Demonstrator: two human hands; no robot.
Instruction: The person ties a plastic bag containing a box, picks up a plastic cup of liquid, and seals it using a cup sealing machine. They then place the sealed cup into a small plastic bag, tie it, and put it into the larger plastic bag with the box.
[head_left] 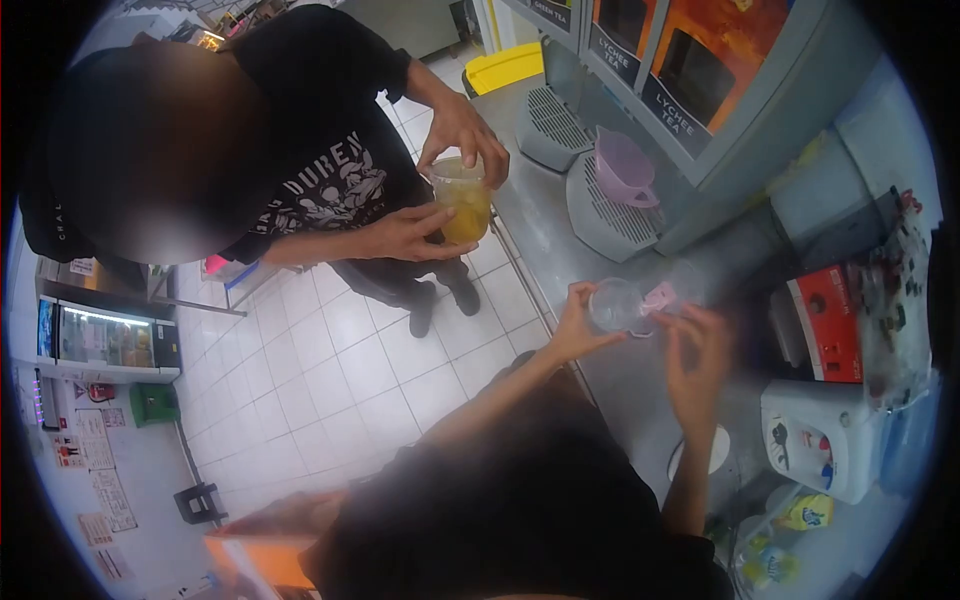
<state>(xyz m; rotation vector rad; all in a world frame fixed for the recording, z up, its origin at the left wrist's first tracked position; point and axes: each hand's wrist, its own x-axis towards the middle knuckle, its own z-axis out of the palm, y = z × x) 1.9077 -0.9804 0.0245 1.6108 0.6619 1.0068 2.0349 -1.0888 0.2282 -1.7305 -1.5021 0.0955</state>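
A clear plastic cup [612,306] lies tilted in my left hand [578,328], its round rim facing left, above the metal counter. My left fingers are wrapped round it. A pink patch [658,297] shows at the cup's right side. My right hand [698,345] is at that side, with thumb and forefinger bent together beside the pink patch. Its fingers are slightly blurred, and I cannot tell what lies between them.
Across the counter [560,235], a person's hands [468,140] hold a cup of yellow drink [462,210]. A pink jug [622,168] stands on a drip tray under the tea dispenser [690,85]. A red box [828,322] and white container [815,440] sit at right.
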